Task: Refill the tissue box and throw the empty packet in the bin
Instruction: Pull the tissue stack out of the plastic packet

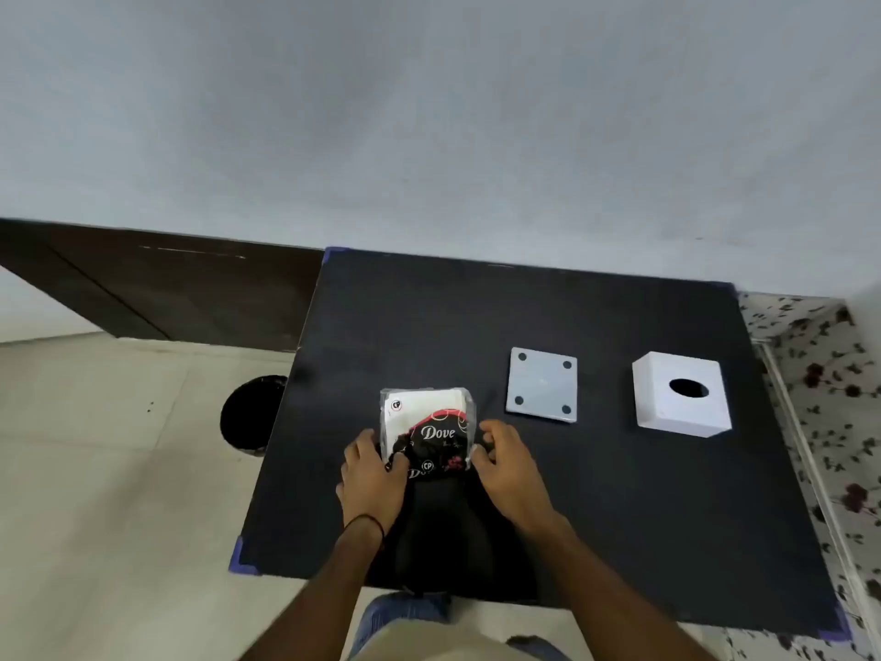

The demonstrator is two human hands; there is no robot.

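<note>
A clear plastic packet of white tissues (426,434) with a black and red "Dove" label lies on the black table (619,517), near its front left. My left hand (374,474) grips the packet's near left corner. My right hand (507,462) pinches its right edge. The white tissue box (681,398) with a round dark hole on top stands at the right. Its flat grey base plate (542,386) with a dark dot in each corner lies between the packet and the box.
A black round bin (250,415) stands on the tiled floor just left of the table. A dark wooden panel (167,288) runs along the wall behind it. A flowered cloth (820,398) lies beside the table's right edge.
</note>
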